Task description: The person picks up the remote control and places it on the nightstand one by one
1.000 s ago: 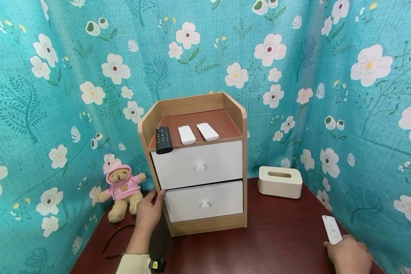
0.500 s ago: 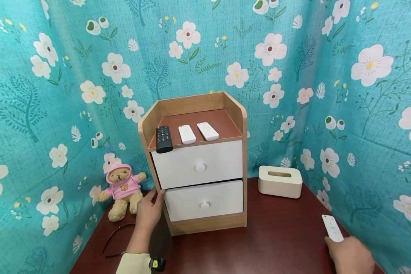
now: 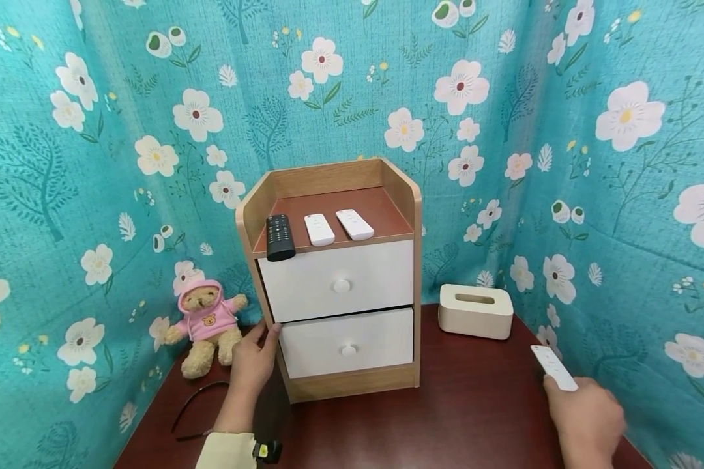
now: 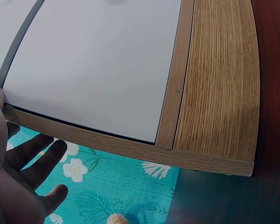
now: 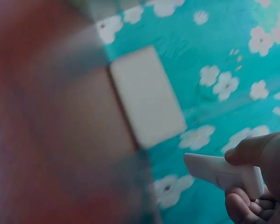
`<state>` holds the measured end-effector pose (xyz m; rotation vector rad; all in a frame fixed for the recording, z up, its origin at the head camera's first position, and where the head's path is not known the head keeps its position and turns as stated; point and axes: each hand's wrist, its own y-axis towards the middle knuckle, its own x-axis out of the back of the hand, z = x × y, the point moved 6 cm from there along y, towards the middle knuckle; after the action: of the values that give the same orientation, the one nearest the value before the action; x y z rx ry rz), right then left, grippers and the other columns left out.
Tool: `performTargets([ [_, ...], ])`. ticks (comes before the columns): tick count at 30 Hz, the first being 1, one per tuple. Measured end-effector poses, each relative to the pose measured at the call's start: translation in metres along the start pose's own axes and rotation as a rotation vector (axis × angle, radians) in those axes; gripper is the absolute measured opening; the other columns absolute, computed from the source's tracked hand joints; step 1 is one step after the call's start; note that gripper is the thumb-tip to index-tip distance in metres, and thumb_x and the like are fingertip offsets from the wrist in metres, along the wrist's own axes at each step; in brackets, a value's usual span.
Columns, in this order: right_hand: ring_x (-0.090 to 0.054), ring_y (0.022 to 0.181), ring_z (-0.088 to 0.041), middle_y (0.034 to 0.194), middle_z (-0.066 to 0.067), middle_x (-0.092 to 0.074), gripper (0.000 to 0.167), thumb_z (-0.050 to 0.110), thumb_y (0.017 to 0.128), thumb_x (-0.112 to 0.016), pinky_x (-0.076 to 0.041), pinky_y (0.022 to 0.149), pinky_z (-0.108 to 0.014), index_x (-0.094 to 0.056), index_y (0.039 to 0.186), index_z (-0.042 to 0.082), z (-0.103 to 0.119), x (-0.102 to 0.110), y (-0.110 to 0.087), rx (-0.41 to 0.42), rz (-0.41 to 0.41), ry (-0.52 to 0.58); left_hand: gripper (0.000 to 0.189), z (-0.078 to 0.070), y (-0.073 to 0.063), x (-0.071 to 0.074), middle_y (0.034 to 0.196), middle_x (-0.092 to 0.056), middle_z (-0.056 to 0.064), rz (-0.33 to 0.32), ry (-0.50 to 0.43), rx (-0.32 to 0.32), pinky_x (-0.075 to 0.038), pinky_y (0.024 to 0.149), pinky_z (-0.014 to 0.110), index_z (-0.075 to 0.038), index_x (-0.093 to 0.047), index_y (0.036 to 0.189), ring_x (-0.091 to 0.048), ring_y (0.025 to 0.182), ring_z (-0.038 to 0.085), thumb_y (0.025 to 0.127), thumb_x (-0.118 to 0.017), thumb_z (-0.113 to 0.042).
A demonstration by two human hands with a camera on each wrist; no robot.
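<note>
A white remote control [image 3: 554,368] is pinched between the thumb and fingers of my right hand [image 3: 586,413], above the table's right side. The right wrist view has the same remote [image 5: 219,172] tilted, its near end in the grasp. My left hand [image 3: 253,358] rests against the left edge of a small wooden cabinet [image 3: 358,385]. Its thumb touches the front edge in the left wrist view, and the other fingers [image 4: 44,161] spread loosely along the side panel. On the cabinet's top lie a black remote [image 3: 279,238] and two white remotes, one left [image 3: 319,230] and one right [image 3: 354,225].
Two white drawers with round knobs, an upper [image 3: 375,273] and a lower [image 3: 381,335], front the cabinet. A teddy bear [image 3: 211,322] in pink sits left, above a thin dark curved band [image 3: 190,404]. A cream tissue box [image 3: 475,312] stands right, near the floral curtain [image 3: 622,273].
My right hand has lifted the white remote and moved it slightly left and farther up in the head view. The left hand stays at the cabinet's edge.
</note>
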<state>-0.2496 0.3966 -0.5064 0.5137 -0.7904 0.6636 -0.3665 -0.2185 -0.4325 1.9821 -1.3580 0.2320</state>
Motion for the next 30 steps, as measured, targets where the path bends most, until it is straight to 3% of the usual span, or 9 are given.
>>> performTargets([
  [6, -0.060, 0.109, -0.061, 0.121, -0.046, -0.064, 0.068, 0.038, 0.096, -0.078, -0.046, 0.091, -0.069, -0.066, 0.130, -0.019, 0.048, 0.020, -0.010, 0.015, -0.044, 0.077, 0.063, 0.000, -0.001, 0.000, 0.147, -0.064, 0.029, 0.006, 0.001, 0.007, -0.049, 0.115, 0.067, -0.001, -0.063, 0.152, -0.062, 0.138, 0.051, 0.111, -0.061, -0.049],
  [10, -0.058, 0.117, -0.060, 0.129, -0.044, -0.063, 0.073, 0.043, 0.098, -0.077, -0.043, 0.098, -0.070, -0.063, 0.138, -0.017, 0.083, 0.040, -0.020, 0.035, -0.080, 0.141, 0.065, 0.000, 0.000, 0.000, 0.147, -0.064, 0.029, 0.012, 0.017, 0.013, -0.049, 0.115, 0.067, -0.002, -0.062, 0.153, -0.062, 0.138, 0.051, 0.111, -0.060, -0.052],
  [21, -0.064, 0.112, -0.048, 0.124, -0.033, -0.073, 0.064, 0.040, 0.093, -0.084, -0.049, 0.090, -0.066, -0.073, 0.134, -0.008, 0.159, 0.097, -0.063, 0.209, -0.300, 0.380, 0.066, 0.000, 0.000, 0.002, 0.149, -0.062, 0.030, 0.022, 0.010, 0.011, -0.048, 0.115, 0.067, 0.000, -0.061, 0.153, -0.061, 0.139, 0.052, 0.112, -0.059, -0.051],
  [26, -0.066, 0.105, -0.042, 0.118, -0.028, -0.075, 0.060, 0.037, 0.092, -0.088, -0.051, 0.076, -0.053, -0.076, 0.130, -0.006, 0.186, 0.118, -0.078, 0.302, -0.366, 0.447, 0.066, 0.000, 0.001, 0.001, 0.148, -0.063, 0.030, 0.024, 0.011, 0.012, -0.048, 0.115, 0.067, 0.000, -0.062, 0.153, -0.061, 0.138, 0.052, 0.112, -0.059, -0.052],
  [30, -0.068, 0.098, -0.036, 0.113, -0.023, -0.077, 0.055, 0.038, 0.090, -0.090, -0.046, 0.069, -0.025, -0.079, 0.127, -0.002, 0.205, 0.132, -0.088, 0.371, -0.409, 0.506, 0.068, 0.001, 0.000, 0.000, 0.150, -0.062, 0.030, 0.027, 0.011, 0.022, -0.047, 0.116, 0.067, 0.000, -0.060, 0.154, -0.060, 0.140, 0.052, 0.112, -0.059, -0.053],
])
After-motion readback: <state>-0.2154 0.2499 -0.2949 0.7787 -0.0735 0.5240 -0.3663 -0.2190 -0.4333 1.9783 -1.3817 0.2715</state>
